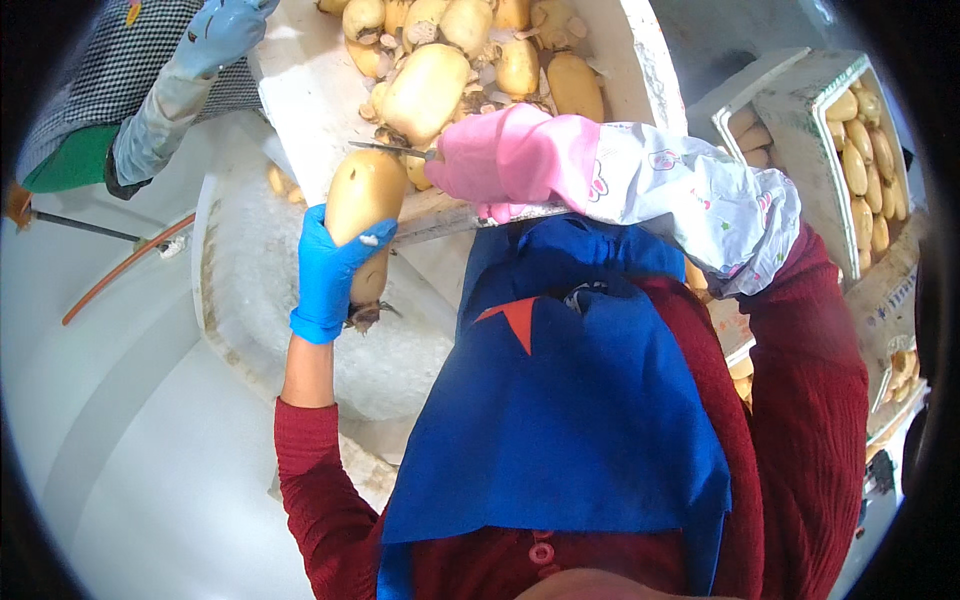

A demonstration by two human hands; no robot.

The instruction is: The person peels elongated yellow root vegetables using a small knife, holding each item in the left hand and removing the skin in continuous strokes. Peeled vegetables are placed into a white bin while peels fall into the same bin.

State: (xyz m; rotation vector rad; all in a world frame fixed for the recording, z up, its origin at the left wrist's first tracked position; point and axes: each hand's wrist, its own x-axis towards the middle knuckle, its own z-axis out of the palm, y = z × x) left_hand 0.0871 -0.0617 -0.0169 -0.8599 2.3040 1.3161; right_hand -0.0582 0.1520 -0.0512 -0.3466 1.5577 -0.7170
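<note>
A thick lotus root (365, 191) stands nearly upright in my left hand (330, 255), which wears a blue rubber glove. Its dark, ragged end points down below my grip. My right hand (480, 161), in a pink glove, is closed around a knife (390, 148). The narrow blade lies across the top end of the root. Just beyond the blade, more lotus roots (426, 82) are heaped in a white foam box (292, 82), with cut-off bits among them. The knife's handle is mostly hidden by my fingers.
At upper left is another person's blue-gloved hand (225, 34). Foam boxes (795, 97) holding lotus roots (862, 165) are stacked on the right. A whitish tub (255, 300) sits under my left forearm, and an orange hose (124, 274) lies on the left.
</note>
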